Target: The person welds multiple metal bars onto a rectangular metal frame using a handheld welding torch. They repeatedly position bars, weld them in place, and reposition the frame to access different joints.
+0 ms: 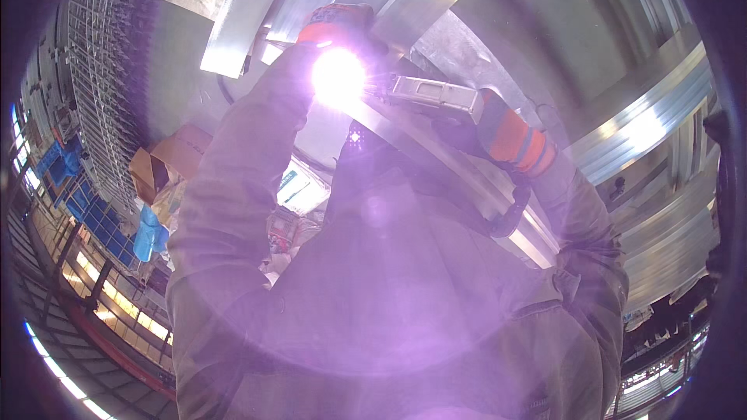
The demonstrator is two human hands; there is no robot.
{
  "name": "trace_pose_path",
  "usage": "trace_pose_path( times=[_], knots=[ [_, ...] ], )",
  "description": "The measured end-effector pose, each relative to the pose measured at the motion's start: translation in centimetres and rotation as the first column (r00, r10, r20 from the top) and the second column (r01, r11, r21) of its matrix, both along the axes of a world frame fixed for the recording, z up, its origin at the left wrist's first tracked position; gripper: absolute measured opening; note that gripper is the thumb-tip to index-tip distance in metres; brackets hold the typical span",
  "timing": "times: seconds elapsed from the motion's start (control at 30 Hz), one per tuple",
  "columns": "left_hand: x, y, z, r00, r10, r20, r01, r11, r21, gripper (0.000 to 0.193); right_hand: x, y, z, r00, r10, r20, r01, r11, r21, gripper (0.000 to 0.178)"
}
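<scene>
A blinding white-violet light [338,77] glares at the upper middle and hides what lies around it. Just beyond it is my left hand [336,24], in an orange and dark glove, close to the metal bars; glare and its own sleeve cover the fingers. To the right, my right hand [510,136], in an orange and grey glove, is closed around a hand tool with a silvery rectangular body [436,97]. The tool's front end points left at the light; its exact kind is lost in glare. A long metal bar [436,157] runs diagonally beneath the tool.
Shiny metal profiles [630,144] lie at the right, with more metal bars [257,11] at the top. A wire rack [97,54] stands at the far left. Nearby are an open cardboard box [180,151], blue plastic [149,233] and a white printed packet [303,186].
</scene>
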State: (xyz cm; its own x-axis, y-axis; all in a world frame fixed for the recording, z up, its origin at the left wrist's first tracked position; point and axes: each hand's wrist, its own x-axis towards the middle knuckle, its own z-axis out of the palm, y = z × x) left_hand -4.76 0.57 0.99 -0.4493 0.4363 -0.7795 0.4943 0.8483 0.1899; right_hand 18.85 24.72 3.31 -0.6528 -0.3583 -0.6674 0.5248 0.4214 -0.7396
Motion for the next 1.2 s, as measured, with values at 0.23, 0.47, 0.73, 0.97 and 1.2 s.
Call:
trace_pose_path(
  times=[0.23,0.47,0.73,0.97,1.2],
  knots=[
    [-0.2,0.0,-0.4,1.0,-0.001,0.019,0.001,1.0,0.013,0.066,-1.0,-0.2,0.2,0.983,-0.082,-0.162,0.041,0.969,-0.242,0.04],
    [-0.3,0.8,-0.5,0.999,0.003,0.033,-0.001,0.998,-0.066,0.066,-0.3,-0.5,-1.0,0.952,-0.136,-0.274,0.076,0.973,-0.22,0.041],
    [0.1,1.3,0.4,0.999,0.025,0.048,-0.021,0.996,-0.081,0.062,0.4,1.1,-1.5,0.999,-0.026,0.02,0.03,0.974,-0.225,0.043],
    [0.4,1.0,0.2,0.998,0.06,0.036,-0.058,0.997,-0.057,0.062,0.2,0.9,-1.3,0.991,0.047,-0.126,-0.065,0.987,-0.146,0.044],
    [0.4,0.9,0.1,1.0,0.015,0.011,-0.015,0.998,-0.054,0.063,0.4,0.9,-1.3,0.972,0.042,-0.23,-0.063,0.994,-0.088,0.051]
  ],
)
